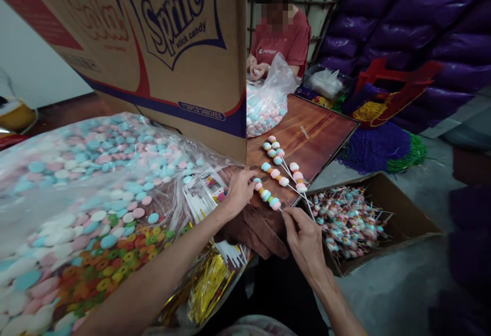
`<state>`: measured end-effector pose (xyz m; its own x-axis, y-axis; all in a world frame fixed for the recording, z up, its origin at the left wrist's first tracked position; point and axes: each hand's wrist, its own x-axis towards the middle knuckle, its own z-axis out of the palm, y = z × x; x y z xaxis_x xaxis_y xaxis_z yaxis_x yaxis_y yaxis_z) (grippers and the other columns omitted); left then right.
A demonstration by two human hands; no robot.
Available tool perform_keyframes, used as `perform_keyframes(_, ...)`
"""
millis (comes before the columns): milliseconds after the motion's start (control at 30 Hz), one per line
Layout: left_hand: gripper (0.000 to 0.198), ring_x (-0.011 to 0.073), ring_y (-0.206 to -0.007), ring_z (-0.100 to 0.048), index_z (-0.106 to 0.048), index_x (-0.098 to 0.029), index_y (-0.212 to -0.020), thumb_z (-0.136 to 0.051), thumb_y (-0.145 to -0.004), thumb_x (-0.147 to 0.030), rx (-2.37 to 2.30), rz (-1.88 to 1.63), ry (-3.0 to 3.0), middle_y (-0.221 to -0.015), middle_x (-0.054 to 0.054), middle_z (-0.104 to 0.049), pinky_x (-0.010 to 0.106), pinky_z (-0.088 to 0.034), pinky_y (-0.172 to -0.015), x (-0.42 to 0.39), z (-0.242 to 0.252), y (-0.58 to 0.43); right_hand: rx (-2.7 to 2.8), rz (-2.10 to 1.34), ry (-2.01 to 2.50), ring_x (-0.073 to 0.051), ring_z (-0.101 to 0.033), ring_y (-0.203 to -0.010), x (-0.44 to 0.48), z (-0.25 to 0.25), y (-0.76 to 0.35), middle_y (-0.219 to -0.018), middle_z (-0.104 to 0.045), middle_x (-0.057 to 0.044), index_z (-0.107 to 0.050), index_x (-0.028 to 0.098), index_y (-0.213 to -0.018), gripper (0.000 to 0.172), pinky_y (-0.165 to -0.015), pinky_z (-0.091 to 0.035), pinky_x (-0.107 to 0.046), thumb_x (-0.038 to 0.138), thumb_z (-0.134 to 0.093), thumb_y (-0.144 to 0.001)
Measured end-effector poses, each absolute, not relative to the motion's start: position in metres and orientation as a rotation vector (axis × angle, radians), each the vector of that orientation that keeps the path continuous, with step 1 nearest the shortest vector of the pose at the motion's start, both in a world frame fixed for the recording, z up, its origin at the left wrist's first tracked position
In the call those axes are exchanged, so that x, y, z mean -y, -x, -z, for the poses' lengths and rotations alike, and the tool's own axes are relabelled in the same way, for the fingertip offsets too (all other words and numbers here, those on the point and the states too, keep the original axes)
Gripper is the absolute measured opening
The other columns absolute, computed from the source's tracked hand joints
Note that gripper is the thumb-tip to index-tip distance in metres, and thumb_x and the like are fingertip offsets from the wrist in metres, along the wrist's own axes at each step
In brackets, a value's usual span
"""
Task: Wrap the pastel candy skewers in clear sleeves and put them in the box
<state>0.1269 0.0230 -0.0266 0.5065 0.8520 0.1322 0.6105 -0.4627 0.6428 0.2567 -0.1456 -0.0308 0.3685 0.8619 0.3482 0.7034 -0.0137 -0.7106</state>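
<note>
A candy skewer (266, 195) of pastel marshmallow-like pieces and gummy rings spans the space between my two hands. My left hand (242, 188) pinches the top candy at its far end. The fingers of my right hand (305, 233) are closed on the white stick just below the lowest pink piece. Past it, several finished candy skewers (274, 173) lie on the brown table (307, 121), their sticks pointing towards the box at the right. Under my left wrist are a bundle of white sticks (195, 200) and a brown cloth (253, 231).
Loose pastel candies (115, 152) and gummy rings (126, 259) cover the left side. Gold twist ties (209, 285) lie near my lap. A large carton (161, 70) blocks the view ahead. An open box (406, 218) holds wrapped candy sticks. Opposite sits a person (282, 44) beside a candy bag (268, 111).
</note>
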Motion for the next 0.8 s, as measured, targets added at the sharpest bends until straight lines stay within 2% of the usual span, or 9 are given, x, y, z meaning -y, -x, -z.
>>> perform_keyframes(167,0.025,0.0208,-0.093,-0.064,-0.075,-0.019,-0.088,-0.054,-0.081,-0.007,-1.125,-0.575,-2.244,-0.093,0.006,-0.074,0.032,-0.048,-0.088,-0.024,0.022,-0.125,1.383,-0.204,1.801,-0.016,-0.065,-0.069,0.1421,0.0329,-0.2565,-0.081,-0.071,-0.005,-0.066,0.017,-0.088,0.023,-0.066,-0.048,-0.026,0.026,-0.047,-0.097)
perform_keyframes(533,0.027,0.0197,-0.089,-0.064,-0.076,-0.02,-0.077,-0.052,-0.084,-0.008,-1.118,-0.543,-2.215,-0.082,0.003,-0.073,0.031,-0.047,-0.086,-0.0264,0.0228,-0.1241,1.408,-0.196,1.738,-0.015,-0.064,-0.067,0.1403,0.0328,-0.2562,-0.076,-0.069,-0.003,-0.065,0.019,-0.086,0.022,-0.065,-0.047,-0.025,0.024,-0.047,-0.097)
perform_keyframes(800,0.026,0.0188,-0.088,-0.062,-0.078,-0.02,-0.09,-0.053,-0.085,-0.012,-1.089,-0.539,-2.204,-0.088,0.004,-0.072,0.031,-0.046,-0.084,-0.0284,0.0275,-0.1232,1.489,-0.182,1.751,-0.015,-0.063,-0.068,0.1356,0.0383,-0.2595,-0.077,-0.068,-0.004,-0.062,0.018,-0.082,0.023,-0.065,-0.045,-0.025,0.023,-0.045,-0.097)
